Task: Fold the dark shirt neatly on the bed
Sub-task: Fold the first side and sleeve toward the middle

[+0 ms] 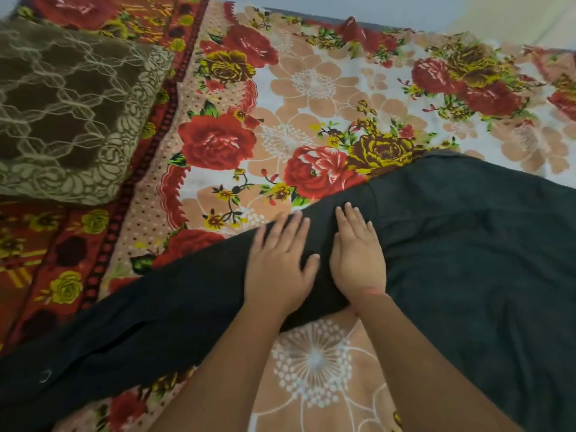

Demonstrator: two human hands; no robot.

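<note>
The dark shirt (467,251) lies spread on the bed, its body at the right and one long sleeve (124,322) running down to the lower left, where a button shows near the cuff. My left hand (277,263) lies flat on the sleeve near the shoulder, fingers straight and a little spread. Right beside it, my right hand (357,254) presses flat on the shirt with straight fingers; a thin red thread circles its wrist. Neither hand holds cloth.
The bed carries a floral sheet (311,98) with red roses and peach flowers. A brown patterned pillow (68,110) sits at the upper left. The far edge of the bed runs along the top, with pale floor beyond.
</note>
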